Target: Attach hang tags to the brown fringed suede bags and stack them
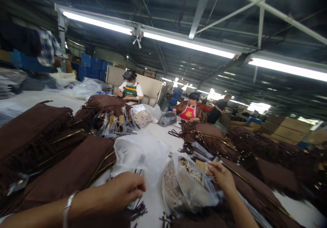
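Observation:
My right hand [221, 176] pinches a tan paper tag [202, 166] at its edge. Just left of and below that hand lies a clear plastic bag [178, 187] with beige, netted contents. My left hand [130, 187] is raised over the white table, its fingers curled together; whether they hold anything is hidden. A silver bracelet circles the left wrist. Beyond the left hand sits a heap of translucent white plastic [143, 153]. Brown fringed bags with gold zips lie at the left [71, 170] and at the right [245, 173].
Further back on the white table [159, 132] are a brown fringed pile [107, 103], a wrapped beige packet [141, 115] and a dark grey packet [167, 119]. Two people in aprons are across the table; another person stands behind at the right. Cardboard boxes [286, 127] are stacked at the right.

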